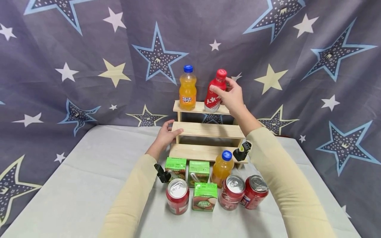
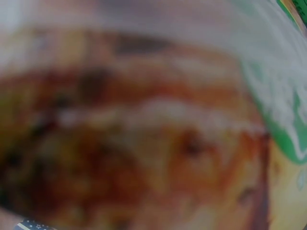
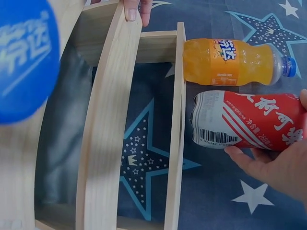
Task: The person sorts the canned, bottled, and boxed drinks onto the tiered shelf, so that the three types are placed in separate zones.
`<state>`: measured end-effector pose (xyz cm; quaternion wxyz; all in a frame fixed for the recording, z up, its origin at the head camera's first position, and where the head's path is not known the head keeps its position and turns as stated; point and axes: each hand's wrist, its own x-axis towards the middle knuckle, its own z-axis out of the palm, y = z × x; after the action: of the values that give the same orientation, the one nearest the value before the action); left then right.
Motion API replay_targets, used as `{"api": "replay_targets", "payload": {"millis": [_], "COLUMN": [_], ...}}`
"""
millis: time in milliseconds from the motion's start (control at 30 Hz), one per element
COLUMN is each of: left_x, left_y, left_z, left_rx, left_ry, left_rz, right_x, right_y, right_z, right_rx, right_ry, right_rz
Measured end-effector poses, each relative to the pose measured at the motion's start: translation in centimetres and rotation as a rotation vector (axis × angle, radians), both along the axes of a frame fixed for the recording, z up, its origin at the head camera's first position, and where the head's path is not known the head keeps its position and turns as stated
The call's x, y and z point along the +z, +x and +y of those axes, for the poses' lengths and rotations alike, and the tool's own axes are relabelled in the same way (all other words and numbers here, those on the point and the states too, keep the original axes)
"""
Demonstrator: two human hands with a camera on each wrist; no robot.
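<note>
My right hand grips a red soda bottle with white lettering, thumb and fingers on opposite sides. The bottle tilts a little over the top board of a three-step wooden display rack. In the right wrist view a narrow gap shows between the red bottle's base and the board. Beside it, an orange soda bottle with a blue cap stands on the same board. My left hand holds the left end of the rack's middle board, thumb on top. Its other fingers are partly hidden.
In front of the rack stand green drink cartons, red cans and another orange soda bottle. A starry curtain hangs behind the white-covered table. A blurred carton fills the left wrist view.
</note>
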<state>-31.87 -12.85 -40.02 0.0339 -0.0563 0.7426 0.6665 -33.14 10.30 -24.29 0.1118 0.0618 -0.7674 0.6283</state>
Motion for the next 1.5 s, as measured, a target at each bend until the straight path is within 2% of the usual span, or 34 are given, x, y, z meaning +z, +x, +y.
{"api": "replay_targets", "payload": {"millis": [200,533,800,1133,1500], "left_x": [-0.1,-0.1,0.0,0.1,-0.1], "left_y": [-0.1,-0.1,0.1,-0.1,-0.3], "left_z": [0.0,0.0,0.2,0.1,-0.2], "left_rx": [-0.001,-0.003,-0.007,-0.004,0.002], "left_ry": [0.007,-0.034,-0.031,-0.033,-0.04], "left_rz": [-0.006,-0.003,-0.005,-0.006,-0.009], "right_x": [-0.1,-0.9,-1.5,-1.8,-1.7], "right_y": [-0.4,-0.6,-1.1,-2.0,-2.6], "right_z": [-0.6,-1.4,-1.7,-2.3,-3.9], "right_rx": [-0.02,-0.029,-0.034,-0.062,-0.042], "right_ry": [-0.033,-0.047,-0.049,-0.072,-0.068], "right_rz": [-0.004,-0.016,-0.003,0.056,0.086]}}
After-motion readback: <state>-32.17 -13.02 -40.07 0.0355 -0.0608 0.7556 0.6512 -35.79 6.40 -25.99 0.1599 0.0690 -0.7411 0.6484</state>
